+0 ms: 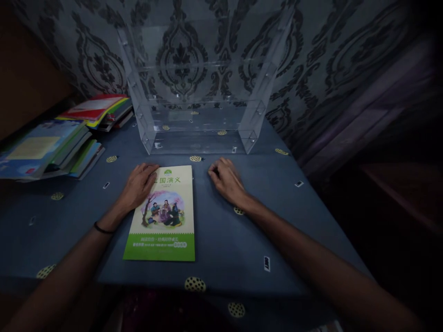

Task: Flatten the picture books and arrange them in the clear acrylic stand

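Just in front of the clear rack [202,140], a book [166,210] lies flat and face up on a blue tablecloth [228,249], below the left half of the rack and apart from its base. Its cream cover has green Chinese lettering at the end nearest the rack, a round painting of seated figures under a blossoming tree, and a bright green band at the end farthest from it. The left hand [140,182], with a dark band [103,228] at its wrist, lies over the book's upper left edge, in front of the rack's left foot; its fingers are slightly bent and close together, and I cannot tell whether they grip the book or only rest on it. Before the right half of the rack, the right hand [226,179] is held over the cloth, apart from the book, its fingers loosely folded in toward the palm. To the left of the rack are two piles of books: a red-and-yellow-topped pile [97,110] close to its side, and a blue-topped pile [41,147] farther out and nearer the front. Behind the rack runs dark damask wallpaper [100,60]; well to its right hangs a purplish curtain [363,110], blurred in the dim light.
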`<action>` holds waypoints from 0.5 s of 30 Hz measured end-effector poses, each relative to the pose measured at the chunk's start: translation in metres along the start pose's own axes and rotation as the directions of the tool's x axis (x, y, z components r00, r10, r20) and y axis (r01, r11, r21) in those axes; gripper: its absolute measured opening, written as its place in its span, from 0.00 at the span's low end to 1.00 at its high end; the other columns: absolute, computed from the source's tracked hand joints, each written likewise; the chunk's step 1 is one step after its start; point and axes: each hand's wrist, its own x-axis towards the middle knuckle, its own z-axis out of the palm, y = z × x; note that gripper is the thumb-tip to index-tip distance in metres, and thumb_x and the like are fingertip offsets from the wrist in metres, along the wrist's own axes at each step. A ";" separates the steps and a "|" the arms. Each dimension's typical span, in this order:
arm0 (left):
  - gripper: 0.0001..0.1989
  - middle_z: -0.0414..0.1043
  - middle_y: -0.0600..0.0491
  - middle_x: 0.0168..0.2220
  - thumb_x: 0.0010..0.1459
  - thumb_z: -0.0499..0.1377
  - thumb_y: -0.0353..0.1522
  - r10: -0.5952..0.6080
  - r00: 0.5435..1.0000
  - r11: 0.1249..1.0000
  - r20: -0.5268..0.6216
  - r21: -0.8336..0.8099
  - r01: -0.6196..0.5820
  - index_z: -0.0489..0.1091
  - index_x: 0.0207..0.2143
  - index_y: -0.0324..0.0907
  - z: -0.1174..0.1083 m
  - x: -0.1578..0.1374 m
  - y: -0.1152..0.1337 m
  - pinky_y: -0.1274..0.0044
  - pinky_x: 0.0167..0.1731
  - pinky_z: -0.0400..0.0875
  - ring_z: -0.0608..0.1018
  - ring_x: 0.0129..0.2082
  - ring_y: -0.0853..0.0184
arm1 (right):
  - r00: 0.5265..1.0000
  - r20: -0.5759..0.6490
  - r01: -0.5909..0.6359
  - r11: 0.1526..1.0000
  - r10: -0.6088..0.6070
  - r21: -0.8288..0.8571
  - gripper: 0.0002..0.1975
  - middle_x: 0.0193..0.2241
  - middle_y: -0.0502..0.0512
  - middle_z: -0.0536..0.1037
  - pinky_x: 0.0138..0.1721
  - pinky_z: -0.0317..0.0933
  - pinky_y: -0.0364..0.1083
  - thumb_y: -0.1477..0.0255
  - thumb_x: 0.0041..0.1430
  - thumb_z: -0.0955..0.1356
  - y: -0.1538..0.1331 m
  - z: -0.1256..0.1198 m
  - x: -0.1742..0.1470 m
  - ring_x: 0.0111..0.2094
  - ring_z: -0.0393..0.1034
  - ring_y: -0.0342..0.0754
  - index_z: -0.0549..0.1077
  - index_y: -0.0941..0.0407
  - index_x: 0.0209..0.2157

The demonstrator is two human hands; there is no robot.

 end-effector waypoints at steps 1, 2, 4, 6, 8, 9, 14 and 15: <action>0.23 0.75 0.43 0.48 0.69 0.44 0.39 -0.001 1.000 1.000 0.001 0.001 0.001 0.71 0.54 0.37 0.000 0.000 0.000 0.62 0.54 0.68 0.74 0.49 0.56 | 1.000 0.021 0.007 1.000 -0.007 0.005 0.05 0.35 0.57 0.73 0.45 0.62 0.54 0.78 0.62 0.65 -0.001 0.000 -0.001 0.41 0.67 0.55 0.71 0.54 0.33; 0.24 0.75 0.43 0.49 0.69 0.44 0.39 -0.003 1.000 1.000 0.004 0.004 0.003 0.71 0.54 0.37 -0.001 0.000 0.001 0.62 0.54 0.68 0.74 0.49 0.55 | 0.998 0.053 0.026 1.000 -0.027 0.010 0.05 0.36 0.56 0.74 0.46 0.62 0.54 0.77 0.63 0.66 -0.003 0.001 -0.001 0.42 0.67 0.55 0.72 0.54 0.34; 0.23 0.75 0.43 0.49 0.69 0.44 0.39 -0.008 1.000 1.000 0.015 0.010 0.008 0.71 0.54 0.38 -0.001 0.000 0.001 0.61 0.55 0.68 0.74 0.50 0.55 | 0.991 0.110 0.072 0.997 -0.074 0.026 0.04 0.37 0.56 0.74 0.47 0.61 0.54 0.76 0.63 0.68 -0.009 0.004 -0.001 0.43 0.67 0.54 0.75 0.54 0.36; 0.23 0.75 0.43 0.50 0.69 0.44 0.39 -0.008 1.000 1.000 0.021 0.012 0.008 0.71 0.54 0.38 -0.002 0.000 0.001 0.60 0.55 0.67 0.74 0.50 0.55 | 0.987 0.123 0.094 0.995 -0.099 0.045 0.04 0.39 0.55 0.75 0.47 0.61 0.54 0.76 0.63 0.69 -0.016 0.008 0.000 0.44 0.68 0.54 0.76 0.54 0.39; 0.23 0.75 0.43 0.50 0.69 0.44 0.39 -0.009 1.000 1.000 0.022 0.011 0.009 0.71 0.54 0.38 -0.001 0.001 0.001 0.60 0.55 0.68 0.74 0.50 0.55 | 0.987 0.126 0.095 0.994 -0.102 0.060 0.05 0.38 0.55 0.75 0.47 0.60 0.54 0.77 0.63 0.69 -0.021 0.012 0.003 0.44 0.67 0.53 0.76 0.54 0.38; 0.23 0.75 0.43 0.50 0.68 0.44 0.39 -0.012 1.000 1.000 0.023 0.010 0.012 0.71 0.54 0.38 -0.001 0.001 0.001 0.61 0.54 0.68 0.74 0.50 0.55 | 0.986 0.136 0.091 0.994 -0.098 0.062 0.05 0.37 0.54 0.74 0.47 0.60 0.53 0.77 0.63 0.69 -0.023 0.013 0.005 0.44 0.67 0.53 0.76 0.54 0.37; 0.23 0.75 0.44 0.49 0.68 0.44 0.39 -0.013 1.000 1.000 0.012 0.006 0.013 0.72 0.53 0.37 -0.001 0.001 0.002 0.61 0.55 0.67 0.74 0.50 0.55 | 0.981 0.165 0.101 0.995 -0.100 -0.002 0.08 0.35 0.56 0.73 0.46 0.60 0.53 0.79 0.64 0.64 -0.027 0.016 0.009 0.42 0.66 0.53 0.71 0.55 0.32; 0.24 0.75 0.43 0.49 0.68 0.44 0.39 -0.012 1.000 1.000 0.013 0.006 0.012 0.72 0.53 0.36 -0.001 0.001 0.002 0.61 0.55 0.68 0.74 0.50 0.55 | 0.983 0.156 0.105 0.994 -0.101 -0.020 0.08 0.35 0.56 0.73 0.46 0.60 0.53 0.79 0.64 0.63 -0.026 0.015 0.009 0.42 0.65 0.53 0.70 0.55 0.32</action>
